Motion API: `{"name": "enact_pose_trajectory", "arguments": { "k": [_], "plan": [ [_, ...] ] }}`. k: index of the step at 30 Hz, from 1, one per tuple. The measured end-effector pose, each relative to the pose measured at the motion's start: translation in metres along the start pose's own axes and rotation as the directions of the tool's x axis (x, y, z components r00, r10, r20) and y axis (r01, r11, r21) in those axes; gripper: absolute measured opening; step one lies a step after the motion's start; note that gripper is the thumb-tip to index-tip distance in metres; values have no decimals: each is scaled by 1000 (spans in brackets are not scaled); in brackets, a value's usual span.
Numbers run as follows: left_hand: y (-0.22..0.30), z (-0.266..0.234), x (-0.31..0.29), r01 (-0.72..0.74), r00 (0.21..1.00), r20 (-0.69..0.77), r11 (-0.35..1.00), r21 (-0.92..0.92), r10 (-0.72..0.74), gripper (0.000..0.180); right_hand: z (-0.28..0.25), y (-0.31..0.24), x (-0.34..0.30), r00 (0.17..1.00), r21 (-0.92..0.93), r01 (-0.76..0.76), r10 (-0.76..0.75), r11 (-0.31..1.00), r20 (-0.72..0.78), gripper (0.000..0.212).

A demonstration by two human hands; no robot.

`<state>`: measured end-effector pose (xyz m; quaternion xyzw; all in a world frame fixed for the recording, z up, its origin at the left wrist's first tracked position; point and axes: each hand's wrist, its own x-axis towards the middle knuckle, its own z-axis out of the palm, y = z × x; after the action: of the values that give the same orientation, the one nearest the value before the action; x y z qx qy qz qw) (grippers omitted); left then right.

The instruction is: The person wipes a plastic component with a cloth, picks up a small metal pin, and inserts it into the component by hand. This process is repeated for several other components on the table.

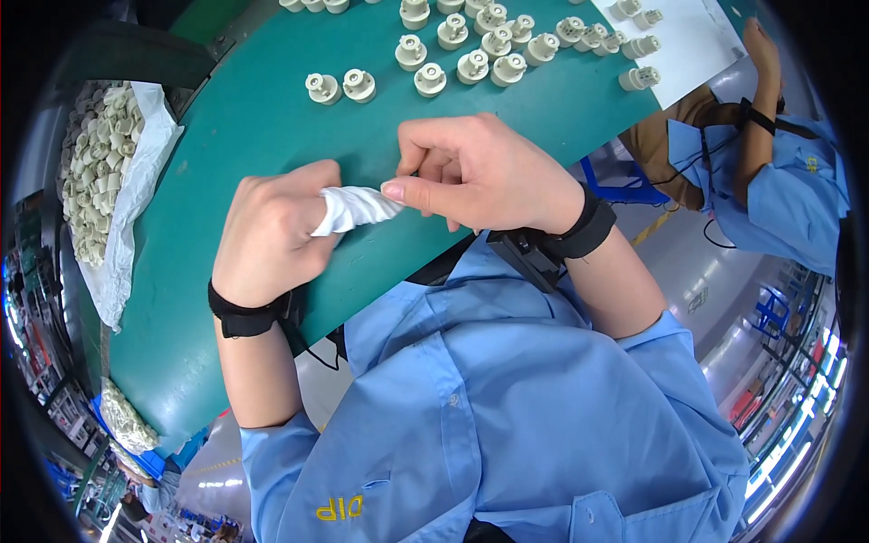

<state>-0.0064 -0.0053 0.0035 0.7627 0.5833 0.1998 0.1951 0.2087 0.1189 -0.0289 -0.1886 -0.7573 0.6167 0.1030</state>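
Smooth green tabletop [272, 136] underlies 2 hands [272, 226] [493, 176] holding twisted white strip [358, 209].

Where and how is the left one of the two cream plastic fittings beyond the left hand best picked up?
Probably by the narrower raised top of the left fitting, from above, pinching across its near and far sides: it stands on its wide base, and the right fitting sits close beside it.

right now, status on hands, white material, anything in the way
Right hand pinching one end of twisted white material. Left hand at the other end, grip unclear. Cream parts beyond on green table, clear of both hands.
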Motion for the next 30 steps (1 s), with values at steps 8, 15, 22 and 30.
{"name": "enact_pose_trajectory", "arguments": {
  "k": [8,15,22,30],
  "plan": [
    [-73,10,-25,57,900,-331,830,-555,-283,26,-1,-16,-8,987,87,-142,134,986,91,18],
    [-97,-12,-36,-23,858,-114,185,-983,-500,18,-23,-28,-47,832,35,-89,94,995,-547,24],
    [-103,-4,-35,56,817,-150,335,-941,-557,21,-52,0,-51,696,107,-148,180,983,-695,28],
    [-93,0,-25,149,761,-168,421,-895,-626,21,-53,-4,-49,658,0,-247,167,969,-734,28]
  ]
}}
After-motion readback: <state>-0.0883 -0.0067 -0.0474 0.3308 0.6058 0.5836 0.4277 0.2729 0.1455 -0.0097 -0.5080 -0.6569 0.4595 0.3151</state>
